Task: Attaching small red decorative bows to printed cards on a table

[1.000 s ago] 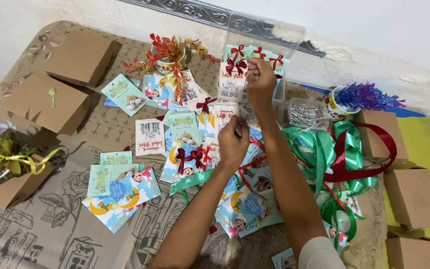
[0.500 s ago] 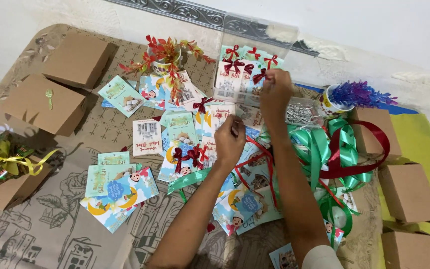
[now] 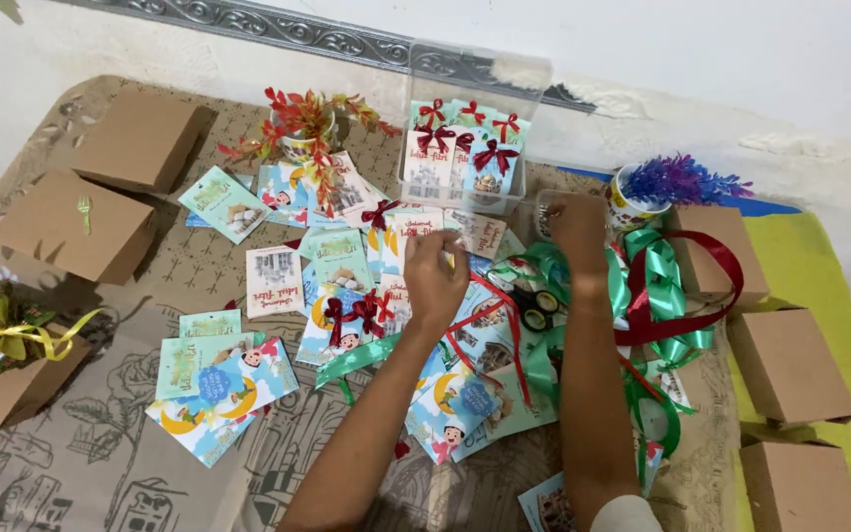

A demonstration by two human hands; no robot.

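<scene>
At nine o'clock on the table (image 3: 100,463) sit plain brown boxes (image 3: 76,222), one lower down tied with a yellow ribbon (image 3: 12,335). Toward the centre lies a loose spread of small printed cards (image 3: 219,379), several already wearing red bows.

The left hand (image 3: 433,276) hovers near the middle of the spread, fingers curled and pinched over a card with a thin red ribbon (image 3: 490,315) trailing away toward four o'clock; whether it truly grips the ribbon end or the card, I cannot tell. The right hand (image 3: 578,225) rests at one o'clock from it, knuckles up, closed over something small just below the clear plastic box (image 3: 475,128) of finished cards — the fingertips are hidden, so its grip cannot be told either. Green ribbon (image 3: 662,286) loops pile up at three o'clock beside a mug of purple sprigs (image 3: 677,182).

The cards look light and fairly stiff, best taken by an edge; the ribbon is thin, limp and slick, so it would want a pinch near its end.

Compared with half a second ago, the right hand has dropped from the clear box's front down toward the table, and the left has shifted slightly up and left.
</scene>
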